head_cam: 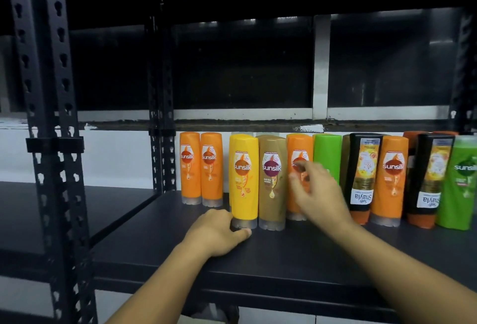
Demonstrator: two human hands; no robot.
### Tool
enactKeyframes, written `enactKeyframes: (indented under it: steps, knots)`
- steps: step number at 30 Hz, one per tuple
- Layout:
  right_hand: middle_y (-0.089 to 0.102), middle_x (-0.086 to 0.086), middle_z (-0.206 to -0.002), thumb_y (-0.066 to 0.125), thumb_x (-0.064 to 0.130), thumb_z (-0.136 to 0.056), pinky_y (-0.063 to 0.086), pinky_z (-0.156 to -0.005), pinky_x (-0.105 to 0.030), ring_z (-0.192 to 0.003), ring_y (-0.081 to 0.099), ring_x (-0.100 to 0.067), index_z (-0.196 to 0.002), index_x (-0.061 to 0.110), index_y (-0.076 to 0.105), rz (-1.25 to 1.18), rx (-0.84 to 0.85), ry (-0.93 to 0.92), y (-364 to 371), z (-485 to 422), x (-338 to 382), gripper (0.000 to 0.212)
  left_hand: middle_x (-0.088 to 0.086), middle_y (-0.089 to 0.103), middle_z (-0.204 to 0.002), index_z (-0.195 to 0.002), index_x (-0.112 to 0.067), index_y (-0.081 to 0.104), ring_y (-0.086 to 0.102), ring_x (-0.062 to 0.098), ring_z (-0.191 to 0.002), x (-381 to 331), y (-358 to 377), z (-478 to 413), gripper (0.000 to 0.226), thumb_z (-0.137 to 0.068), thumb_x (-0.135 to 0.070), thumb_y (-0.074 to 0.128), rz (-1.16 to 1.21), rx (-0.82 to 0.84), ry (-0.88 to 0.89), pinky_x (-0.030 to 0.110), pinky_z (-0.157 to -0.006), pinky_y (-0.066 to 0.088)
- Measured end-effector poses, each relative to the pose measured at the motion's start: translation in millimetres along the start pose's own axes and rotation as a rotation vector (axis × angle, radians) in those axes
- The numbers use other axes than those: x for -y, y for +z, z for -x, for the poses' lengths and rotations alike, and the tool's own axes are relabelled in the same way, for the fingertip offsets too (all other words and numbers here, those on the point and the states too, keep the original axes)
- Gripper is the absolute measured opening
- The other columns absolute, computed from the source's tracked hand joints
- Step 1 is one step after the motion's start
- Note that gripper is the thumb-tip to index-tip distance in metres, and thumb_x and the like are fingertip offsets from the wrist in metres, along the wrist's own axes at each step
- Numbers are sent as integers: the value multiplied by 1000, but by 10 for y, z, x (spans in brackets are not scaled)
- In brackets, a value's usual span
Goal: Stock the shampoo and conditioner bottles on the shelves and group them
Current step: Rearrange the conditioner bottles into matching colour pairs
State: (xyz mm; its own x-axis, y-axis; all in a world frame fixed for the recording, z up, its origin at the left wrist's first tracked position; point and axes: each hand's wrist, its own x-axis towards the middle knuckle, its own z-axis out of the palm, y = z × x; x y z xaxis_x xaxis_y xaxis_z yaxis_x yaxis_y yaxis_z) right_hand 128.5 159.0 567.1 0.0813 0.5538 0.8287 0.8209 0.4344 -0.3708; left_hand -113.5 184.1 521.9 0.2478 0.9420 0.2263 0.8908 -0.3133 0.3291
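A low tug from my left hand [219, 230], which grips the cap of the yellow bottle [244, 176] on the shelf [180, 251], might topple it against the brown bottle [272, 187] touching at three o'clock, since it stands cap-down, long axis vertical, label facing me, while my right hand [320, 194] hovers slack-fingered at one o'clock.

The shelf [180, 246] is bare on the near side of the left hand [219, 230] and the right hand [317, 192], and between them. Left of the left hand it is open as far as the rear posts [161, 117]. Beyond both hands, bottles packed side by side wall off the back. The yellow bottle [244, 179], at the left hand, stands forward of the two orange bottles [211, 169]. There is open room above the row.
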Motion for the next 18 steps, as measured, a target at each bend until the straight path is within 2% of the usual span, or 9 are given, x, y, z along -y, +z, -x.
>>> enactKeyframes:
  steps: [3, 5, 7, 10, 14, 18]
  knots:
    - [64, -2, -127, 52, 38, -102, 44, -98, -47, -118, 54, -27, -136, 19, 54, 220, -44, -78, -212, -323, -3, 39, -8, 67, -116, -121, -33, 65, 64, 15, -104, 0, 58, 62, 49, -89, -69, 55, 36, 14, -33, 37, -89, 55]
    - [54, 0, -145, 52, 42, -101, 38, -103, -52, -127, 46, -29, -148, 23, 42, 418, 27, -119, -305, -524, -20, 52, -7, 68, -117, -122, -34, 66, 64, 16, -104, -3, 82, 89, 53, -88, -72, 53, 48, 9, -57, 38, -89, 56]
    - [46, 1, -154, 51, 45, -100, 35, -104, -52, -131, 41, -31, -155, 25, 31, 545, 133, -159, -376, -671, -25, 61, -5, 68, -114, -119, -32, 67, 64, 17, -102, -12, 79, 94, 53, -88, -72, 52, 28, 17, -79, 38, -87, 56]
    - [47, -1, -154, 47, 49, -101, 33, -105, -49, -131, 39, -32, -157, 24, 29, 601, 239, -200, -383, -743, -13, 63, -5, 67, -105, -110, -27, 69, 64, 16, -95, -10, 67, 94, 55, -88, -74, 52, 13, 11, -98, 38, -84, 56]
    - [45, -8, -144, 57, 49, -96, 39, -102, -44, -126, 40, -31, -154, 19, 36, 637, 202, -248, -386, -717, 66, 69, -6, 68, -106, -113, -28, 70, 65, 15, -96, 8, 69, 100, 58, -87, -76, 51, 22, 10, -104, 40, -86, 57]
    - [45, -8, -134, 66, 53, -89, 40, -100, -44, -123, 39, -30, -143, 22, 47, 613, 202, -203, -459, -686, 171, 65, -6, 68, -104, -112, -28, 70, 65, 14, -94, 0, 57, 122, 55, -88, -75, 51, 22, 5, -94, 39, -85, 57]
